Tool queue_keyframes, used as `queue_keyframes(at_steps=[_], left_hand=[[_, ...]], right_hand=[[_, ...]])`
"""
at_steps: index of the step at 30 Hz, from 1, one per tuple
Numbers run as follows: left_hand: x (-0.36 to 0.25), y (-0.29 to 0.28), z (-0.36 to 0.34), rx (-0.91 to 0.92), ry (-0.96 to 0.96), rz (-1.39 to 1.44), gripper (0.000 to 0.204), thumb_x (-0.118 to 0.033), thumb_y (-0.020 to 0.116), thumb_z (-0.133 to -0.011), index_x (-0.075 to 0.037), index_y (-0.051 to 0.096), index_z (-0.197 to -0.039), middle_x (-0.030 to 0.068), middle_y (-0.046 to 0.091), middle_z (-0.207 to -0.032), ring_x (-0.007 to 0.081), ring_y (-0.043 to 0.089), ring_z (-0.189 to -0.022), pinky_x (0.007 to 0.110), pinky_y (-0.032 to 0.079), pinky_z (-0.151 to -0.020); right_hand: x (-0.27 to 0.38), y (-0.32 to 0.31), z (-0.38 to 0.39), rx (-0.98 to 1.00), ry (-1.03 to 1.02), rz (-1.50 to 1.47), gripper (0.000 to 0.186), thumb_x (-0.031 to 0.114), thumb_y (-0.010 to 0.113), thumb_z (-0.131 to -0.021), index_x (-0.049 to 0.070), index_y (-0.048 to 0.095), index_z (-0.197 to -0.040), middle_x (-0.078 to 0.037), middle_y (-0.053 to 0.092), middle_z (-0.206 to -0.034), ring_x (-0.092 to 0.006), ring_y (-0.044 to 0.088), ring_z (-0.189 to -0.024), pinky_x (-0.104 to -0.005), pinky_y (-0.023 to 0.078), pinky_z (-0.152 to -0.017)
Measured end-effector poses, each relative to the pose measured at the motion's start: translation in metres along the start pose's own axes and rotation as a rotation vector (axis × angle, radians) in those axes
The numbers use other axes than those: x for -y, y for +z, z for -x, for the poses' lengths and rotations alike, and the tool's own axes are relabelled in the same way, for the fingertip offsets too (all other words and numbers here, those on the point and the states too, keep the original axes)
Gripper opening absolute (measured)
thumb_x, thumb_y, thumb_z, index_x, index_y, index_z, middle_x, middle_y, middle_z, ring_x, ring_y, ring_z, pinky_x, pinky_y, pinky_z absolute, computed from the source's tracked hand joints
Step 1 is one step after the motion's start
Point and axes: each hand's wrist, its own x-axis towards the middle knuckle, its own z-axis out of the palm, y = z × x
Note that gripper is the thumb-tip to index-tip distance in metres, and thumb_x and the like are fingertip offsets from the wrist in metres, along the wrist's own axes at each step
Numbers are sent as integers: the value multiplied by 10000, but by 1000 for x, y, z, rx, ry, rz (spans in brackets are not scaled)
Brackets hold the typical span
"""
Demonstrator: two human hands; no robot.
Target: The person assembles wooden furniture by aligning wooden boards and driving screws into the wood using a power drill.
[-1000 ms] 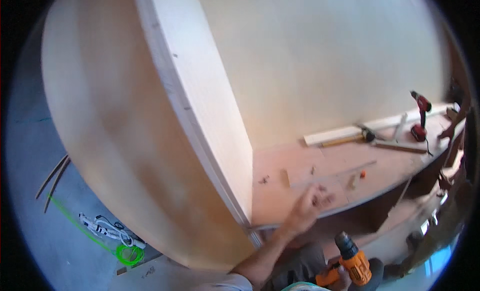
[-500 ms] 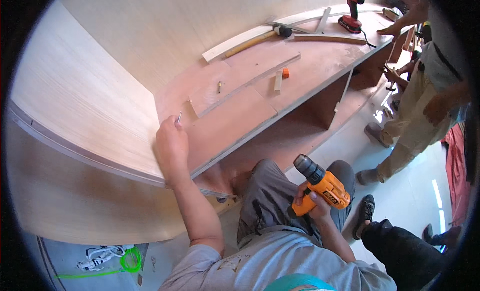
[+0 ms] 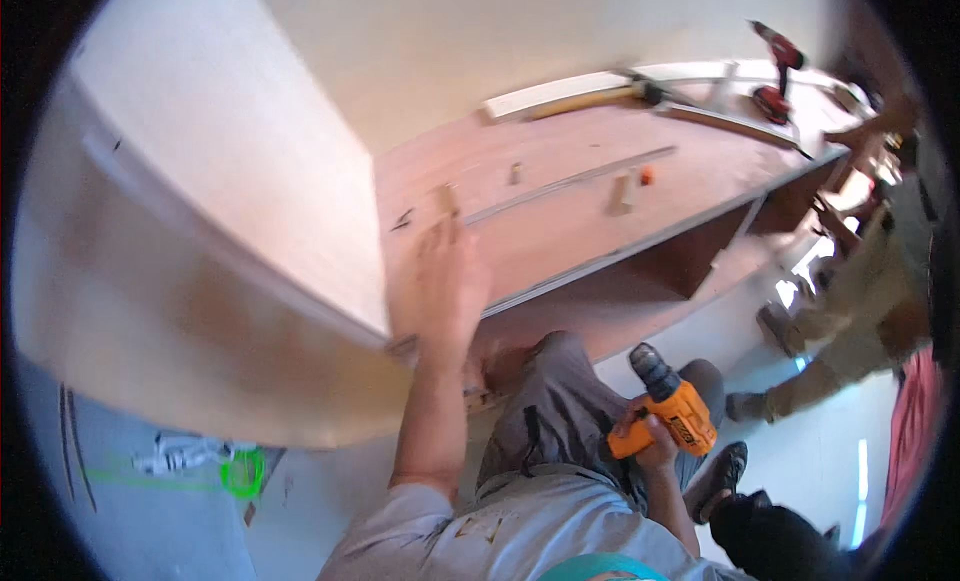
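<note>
My right hand grips an orange cordless drill by its handle, above my lap, with the chuck pointing up and left. My left hand reaches over the reddish board surface, its blurred fingers stretched out. The fingertips lie at the left end of a thin wooden strip; whether they touch it I cannot tell. Left of them, a small dark slim piece lies on the board, too blurred to name. A small brass-coloured piece lies farther back.
A pale panel rises at the left. Toward the back lie a hammer, wooden strips and a red drill. A wood block and an orange piece sit mid-board. Another person stands at the right.
My left hand has moved right along the board and let go of the small metal piece it held; its fingers are now stretched out. The view has shifted. My right hand still holds the drill.
</note>
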Motion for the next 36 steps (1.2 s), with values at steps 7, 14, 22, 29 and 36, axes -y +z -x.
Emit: queue_keyframes(at_steps=[7,14,22,29,36], left_hand=[[1,-32,7,105,-148,55,415,-233,607,-1086,42,629,-1396,227,673,-1426,372,626,-1349,467,503,-1126],[0,-19,10,90,-116,202,408,-214,624,-1089,61,661,-1389,264,657,-1459,416,605,-1380,468,485,-1167],[37,-10,17,-22,-186,223,364,-179,656,-1062,-42,678,-1398,244,704,-1372,443,658,-1268,507,526,-1058],[39,-26,-8,230,-151,-84,235,-153,658,-1008,5,762,-1148,226,737,-1173,411,700,-1107,538,558,-969],[71,-27,30,109,-104,-61,171,-114,652,-1005,6,709,-1113,240,687,-1152,459,656,-1088,552,513,-977]], right_hand=[[-13,-6,-8,57,-49,7,346,221,778,-996,38,656,-1264,-112,711,-968,-240,732,-801,-421,624,-744],[-9,-22,-4,47,-62,-94,328,199,787,-992,46,663,-1254,-111,718,-967,-213,732,-777,-404,630,-724],[27,13,-22,137,-71,167,330,160,838,-974,60,675,-1242,-58,715,-988,-179,717,-799,-358,617,-760],[60,73,-31,309,-80,101,368,256,850,-968,45,659,-1201,-76,703,-945,-173,710,-813,-368,611,-749],[23,77,-30,225,-26,161,168,99,807,-1011,72,701,-1137,-35,719,-959,-152,725,-817,-333,621,-740]])
